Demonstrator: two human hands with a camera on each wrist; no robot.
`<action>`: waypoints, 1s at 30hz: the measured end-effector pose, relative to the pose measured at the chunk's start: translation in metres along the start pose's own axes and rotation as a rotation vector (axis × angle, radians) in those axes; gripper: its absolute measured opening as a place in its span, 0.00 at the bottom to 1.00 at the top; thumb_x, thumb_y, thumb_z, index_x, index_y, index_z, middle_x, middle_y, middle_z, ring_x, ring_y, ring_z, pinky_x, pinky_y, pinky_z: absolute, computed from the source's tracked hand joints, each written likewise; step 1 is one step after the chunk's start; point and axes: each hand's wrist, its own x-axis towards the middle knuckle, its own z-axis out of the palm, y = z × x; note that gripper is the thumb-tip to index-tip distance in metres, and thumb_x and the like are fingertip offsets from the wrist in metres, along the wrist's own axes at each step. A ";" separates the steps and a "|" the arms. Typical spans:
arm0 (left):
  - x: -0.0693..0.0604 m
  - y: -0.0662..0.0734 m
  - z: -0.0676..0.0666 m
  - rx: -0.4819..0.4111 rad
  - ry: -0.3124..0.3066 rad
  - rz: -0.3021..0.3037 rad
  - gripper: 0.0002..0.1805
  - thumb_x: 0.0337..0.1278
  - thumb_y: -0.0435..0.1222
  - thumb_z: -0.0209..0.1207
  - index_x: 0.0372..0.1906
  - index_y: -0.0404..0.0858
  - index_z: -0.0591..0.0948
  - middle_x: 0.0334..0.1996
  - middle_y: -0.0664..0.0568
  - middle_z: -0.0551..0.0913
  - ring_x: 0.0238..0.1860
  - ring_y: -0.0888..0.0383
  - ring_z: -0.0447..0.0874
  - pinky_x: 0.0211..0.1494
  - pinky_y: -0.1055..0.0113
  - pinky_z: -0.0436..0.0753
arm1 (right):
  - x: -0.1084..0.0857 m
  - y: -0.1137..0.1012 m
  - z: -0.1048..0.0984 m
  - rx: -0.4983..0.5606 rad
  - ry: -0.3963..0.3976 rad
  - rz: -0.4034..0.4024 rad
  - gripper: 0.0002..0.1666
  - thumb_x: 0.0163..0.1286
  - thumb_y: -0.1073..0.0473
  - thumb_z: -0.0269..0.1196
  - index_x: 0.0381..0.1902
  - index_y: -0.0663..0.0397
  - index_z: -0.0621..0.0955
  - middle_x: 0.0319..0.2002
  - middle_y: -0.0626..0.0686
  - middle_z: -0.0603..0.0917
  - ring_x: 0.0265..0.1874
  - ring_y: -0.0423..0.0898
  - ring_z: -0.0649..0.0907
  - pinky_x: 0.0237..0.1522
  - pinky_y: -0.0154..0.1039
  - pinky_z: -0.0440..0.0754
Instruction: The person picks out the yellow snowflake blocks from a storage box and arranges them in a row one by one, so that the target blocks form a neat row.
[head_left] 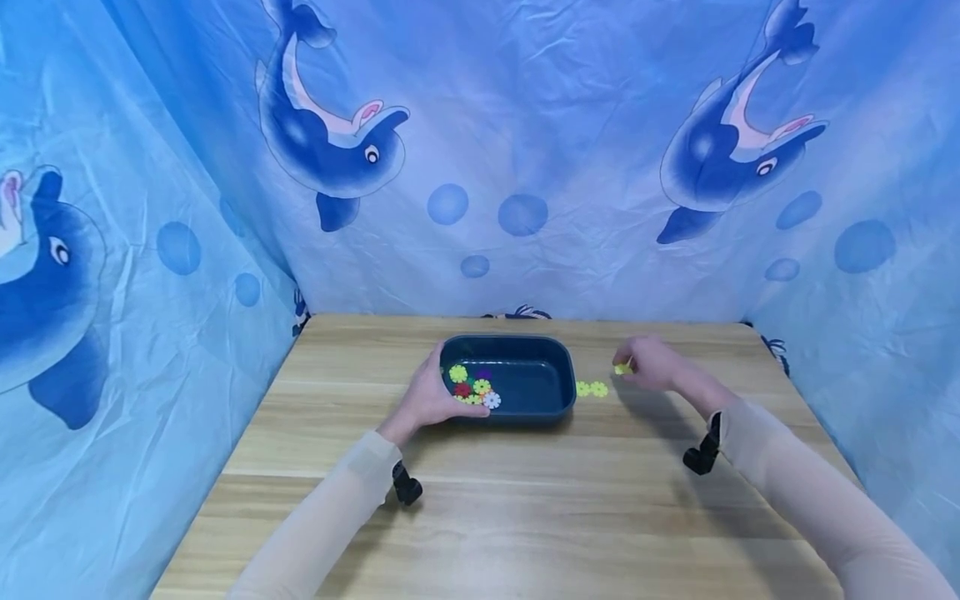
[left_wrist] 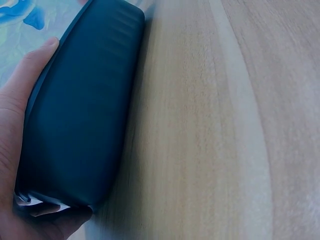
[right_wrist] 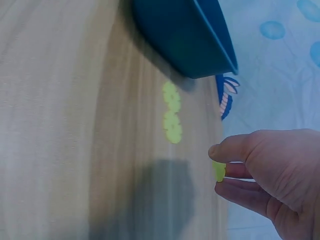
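A dark teal rectangular tub [head_left: 536, 410] stands on the table, with several flower-shaped plastic discs [head_left: 482, 387] in yellow-green, red, white and purple at its left end. My left hand [head_left: 433, 393] grips that end; in the left wrist view its thumb [left_wrist: 31, 67] lies along the rim and the other fingers go round the short side. Right of the tub, my right hand [head_left: 651, 363] pinches a yellow-green flower disc [right_wrist: 219, 171] between thumb and fingers, above the table. Between tub and hand lies a short row of yellow-green discs [right_wrist: 172, 127], flat on the wood.
The wooden table [head_left: 480, 517] extends toward me from the tub. Blue cloth with dolphins [head_left: 487, 150] hangs behind the table and along both sides. Each wrist wears a small black camera mount, the right one [head_left: 703, 450] standing out below the sleeve.
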 end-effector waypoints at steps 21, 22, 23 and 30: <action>-0.002 0.007 -0.002 0.015 -0.020 -0.037 0.87 0.23 0.63 0.87 0.88 0.47 0.42 0.86 0.42 0.54 0.85 0.39 0.56 0.81 0.37 0.68 | -0.002 0.001 0.033 -0.040 0.001 -0.044 0.10 0.63 0.68 0.72 0.43 0.58 0.91 0.39 0.55 0.92 0.34 0.45 0.85 0.40 0.48 0.88; -0.002 0.007 -0.002 0.015 -0.020 -0.039 0.87 0.23 0.63 0.87 0.88 0.48 0.42 0.86 0.42 0.54 0.85 0.39 0.56 0.81 0.37 0.68 | -0.002 0.001 0.034 -0.052 0.006 -0.049 0.10 0.63 0.68 0.72 0.43 0.58 0.91 0.39 0.55 0.92 0.34 0.45 0.86 0.41 0.49 0.88; -0.002 0.007 -0.002 0.015 -0.020 -0.038 0.87 0.24 0.63 0.87 0.88 0.47 0.42 0.86 0.42 0.54 0.85 0.39 0.56 0.81 0.37 0.68 | -0.002 0.001 0.035 -0.060 0.010 -0.047 0.10 0.63 0.68 0.72 0.43 0.57 0.91 0.40 0.55 0.92 0.35 0.45 0.86 0.42 0.49 0.89; -0.002 0.005 -0.002 0.014 -0.015 -0.034 0.87 0.23 0.63 0.87 0.88 0.47 0.42 0.86 0.42 0.54 0.85 0.39 0.56 0.81 0.37 0.68 | -0.002 -0.002 0.036 -0.091 0.018 -0.056 0.10 0.63 0.67 0.74 0.43 0.58 0.91 0.40 0.55 0.92 0.35 0.44 0.86 0.42 0.49 0.89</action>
